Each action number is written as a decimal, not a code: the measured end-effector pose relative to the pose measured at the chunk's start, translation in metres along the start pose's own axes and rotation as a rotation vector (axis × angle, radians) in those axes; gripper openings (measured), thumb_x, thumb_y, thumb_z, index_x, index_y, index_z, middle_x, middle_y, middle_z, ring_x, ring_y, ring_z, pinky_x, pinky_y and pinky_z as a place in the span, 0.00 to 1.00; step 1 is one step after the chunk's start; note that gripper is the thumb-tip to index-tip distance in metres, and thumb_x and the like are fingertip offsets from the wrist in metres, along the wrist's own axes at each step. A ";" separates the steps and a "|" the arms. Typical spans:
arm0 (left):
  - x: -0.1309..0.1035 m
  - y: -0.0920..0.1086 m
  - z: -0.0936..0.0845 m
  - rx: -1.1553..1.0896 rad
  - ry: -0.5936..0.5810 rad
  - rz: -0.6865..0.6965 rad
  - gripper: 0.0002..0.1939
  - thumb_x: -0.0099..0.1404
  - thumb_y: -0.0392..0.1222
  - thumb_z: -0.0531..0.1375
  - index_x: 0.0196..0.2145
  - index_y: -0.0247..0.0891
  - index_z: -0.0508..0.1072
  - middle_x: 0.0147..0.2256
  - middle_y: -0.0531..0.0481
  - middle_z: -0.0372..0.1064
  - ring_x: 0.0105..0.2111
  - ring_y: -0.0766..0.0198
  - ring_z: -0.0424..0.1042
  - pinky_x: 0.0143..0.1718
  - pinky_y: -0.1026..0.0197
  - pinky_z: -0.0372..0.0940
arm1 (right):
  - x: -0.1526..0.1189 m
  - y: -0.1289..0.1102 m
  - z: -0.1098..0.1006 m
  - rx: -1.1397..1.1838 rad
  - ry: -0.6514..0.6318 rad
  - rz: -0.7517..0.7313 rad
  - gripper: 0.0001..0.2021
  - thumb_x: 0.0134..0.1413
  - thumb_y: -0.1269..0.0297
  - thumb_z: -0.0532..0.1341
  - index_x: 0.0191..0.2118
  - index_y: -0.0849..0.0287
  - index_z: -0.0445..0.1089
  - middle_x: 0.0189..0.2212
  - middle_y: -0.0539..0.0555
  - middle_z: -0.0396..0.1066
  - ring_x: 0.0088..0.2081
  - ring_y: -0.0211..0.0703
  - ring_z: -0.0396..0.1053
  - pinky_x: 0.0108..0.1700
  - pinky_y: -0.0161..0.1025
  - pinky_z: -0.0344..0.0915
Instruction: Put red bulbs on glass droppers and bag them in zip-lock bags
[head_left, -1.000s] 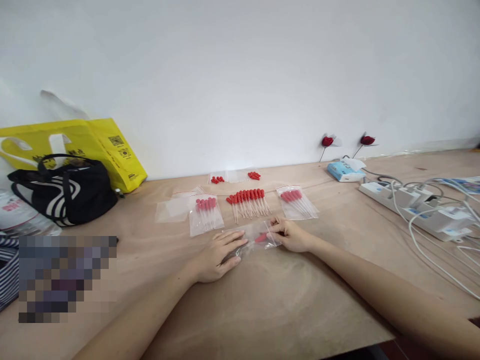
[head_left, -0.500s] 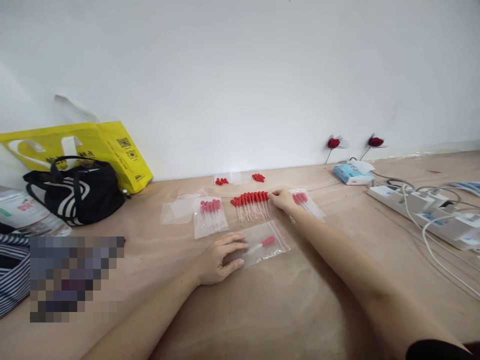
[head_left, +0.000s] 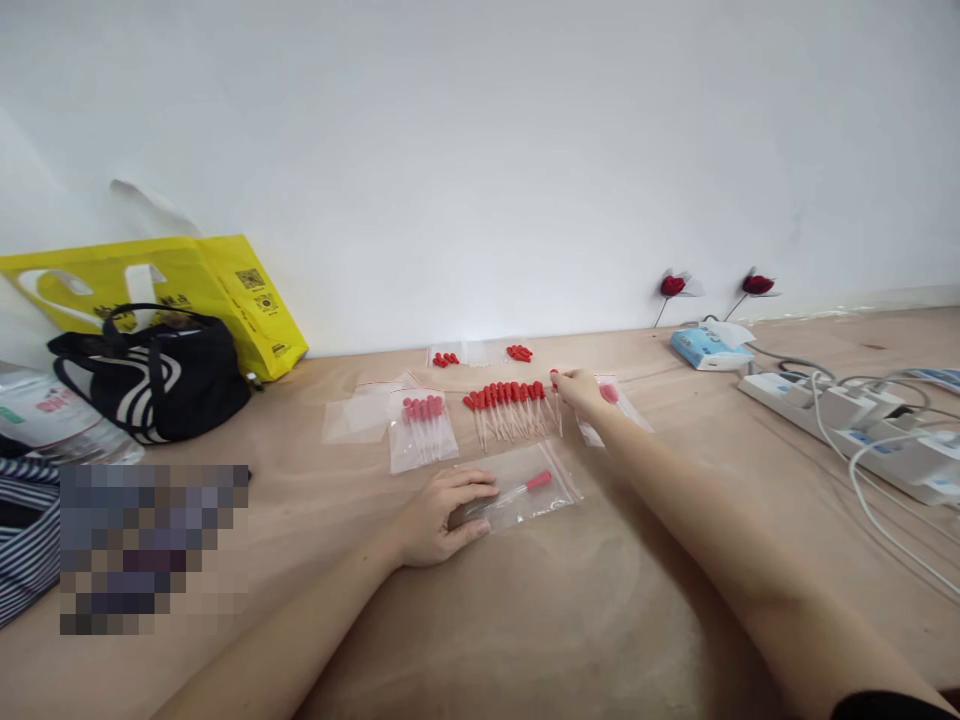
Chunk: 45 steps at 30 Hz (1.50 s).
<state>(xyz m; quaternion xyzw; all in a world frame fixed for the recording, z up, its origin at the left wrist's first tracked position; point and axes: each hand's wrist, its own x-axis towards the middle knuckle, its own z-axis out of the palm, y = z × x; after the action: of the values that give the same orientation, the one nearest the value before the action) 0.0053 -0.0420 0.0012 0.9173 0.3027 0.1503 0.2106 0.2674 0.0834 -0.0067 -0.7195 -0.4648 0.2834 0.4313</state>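
My right hand pinches a dropper by its red bulb, with the clear tube hanging down. Left of it lies a row of several red-bulbed droppers, side by side on the table. Closer to me is a clear zip bag with one dropper in it. My left hand rests at that bag's left end, fingers apart, lying on the plastic. A filled zip bag of droppers lies left of the row; another bag is partly hidden behind my right hand.
By the wall lie small red bulbs on clear bags. Flat bags lie to the left. Further left stand a yellow bag and a black bag. At right are a tissue pack and a power strip with cables.
My right hand has taken a dropper at the row's right end and moved it slightly right, apart from the others. My left hand has stayed on the bag.
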 end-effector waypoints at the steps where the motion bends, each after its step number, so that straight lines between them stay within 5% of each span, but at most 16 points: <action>1: 0.000 0.000 0.000 0.002 -0.001 0.000 0.18 0.59 0.43 0.55 0.48 0.41 0.65 0.51 0.46 0.61 0.51 0.56 0.60 0.52 0.51 0.56 | -0.003 0.001 -0.006 0.039 0.003 -0.011 0.10 0.46 0.61 0.55 0.26 0.63 0.66 0.16 0.50 0.63 0.18 0.34 0.60 0.19 0.31 0.53; 6: 0.001 0.000 -0.001 0.015 -0.008 -0.008 0.19 0.59 0.44 0.55 0.49 0.42 0.64 0.51 0.47 0.61 0.52 0.57 0.59 0.52 0.51 0.55 | -0.033 0.015 -0.031 0.251 0.030 -0.072 0.17 0.48 0.61 0.52 0.45 0.59 0.54 0.20 0.44 0.63 0.16 0.30 0.58 0.18 0.28 0.55; 11: 0.002 0.003 -0.002 0.039 -0.016 -0.027 0.20 0.60 0.44 0.54 0.51 0.43 0.62 0.52 0.49 0.61 0.53 0.58 0.57 0.53 0.51 0.54 | -0.067 0.036 -0.043 0.528 0.003 -0.192 0.16 0.43 0.55 0.55 0.38 0.56 0.55 0.19 0.42 0.58 0.16 0.29 0.57 0.17 0.28 0.56; 18: 0.000 -0.001 -0.001 0.064 -0.022 -0.054 0.23 0.60 0.45 0.54 0.53 0.42 0.59 0.53 0.48 0.59 0.53 0.57 0.57 0.53 0.51 0.54 | -0.083 0.040 -0.033 0.644 -0.007 -0.067 0.13 0.44 0.58 0.54 0.37 0.56 0.54 0.21 0.43 0.60 0.18 0.30 0.62 0.21 0.31 0.62; 22: -0.001 -0.001 0.000 0.054 -0.024 -0.072 0.24 0.61 0.46 0.53 0.54 0.43 0.56 0.54 0.48 0.57 0.53 0.56 0.56 0.53 0.51 0.54 | -0.094 0.037 -0.028 0.734 -0.140 0.003 0.11 0.44 0.62 0.56 0.35 0.55 0.53 0.21 0.44 0.62 0.20 0.33 0.66 0.24 0.33 0.65; 28: -0.002 0.001 0.000 0.044 -0.020 -0.065 0.25 0.61 0.45 0.53 0.55 0.43 0.54 0.54 0.47 0.57 0.53 0.57 0.58 0.52 0.52 0.55 | -0.105 0.041 -0.026 0.440 -0.457 -0.124 0.15 0.39 0.56 0.62 0.30 0.58 0.59 0.17 0.43 0.64 0.13 0.30 0.58 0.14 0.29 0.53; 35: 0.001 0.002 0.000 0.046 -0.014 -0.066 0.24 0.60 0.44 0.53 0.54 0.42 0.55 0.54 0.47 0.58 0.53 0.57 0.58 0.52 0.52 0.54 | -0.105 0.044 -0.024 0.345 -0.678 -0.247 0.16 0.36 0.52 0.64 0.27 0.61 0.67 0.23 0.50 0.70 0.25 0.36 0.67 0.28 0.34 0.63; 42: 0.000 0.001 0.000 0.037 -0.016 -0.061 0.25 0.60 0.45 0.54 0.54 0.43 0.56 0.53 0.47 0.58 0.52 0.56 0.58 0.52 0.51 0.54 | -0.105 0.038 -0.030 0.154 -0.777 -0.351 0.16 0.41 0.53 0.61 0.20 0.63 0.69 0.14 0.46 0.62 0.17 0.29 0.54 0.19 0.28 0.51; 45: 0.000 0.001 0.000 0.040 -0.025 -0.071 0.24 0.60 0.45 0.53 0.54 0.42 0.56 0.53 0.46 0.58 0.52 0.56 0.58 0.52 0.50 0.54 | -0.092 0.033 -0.037 0.124 -0.764 -0.279 0.10 0.40 0.58 0.61 0.24 0.62 0.70 0.16 0.46 0.63 0.17 0.29 0.55 0.19 0.28 0.51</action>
<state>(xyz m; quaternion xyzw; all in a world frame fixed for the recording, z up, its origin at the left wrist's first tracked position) 0.0058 -0.0424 0.0020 0.9119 0.3353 0.1250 0.2011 0.2737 -0.0205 -0.0184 -0.4652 -0.6667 0.4963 0.3045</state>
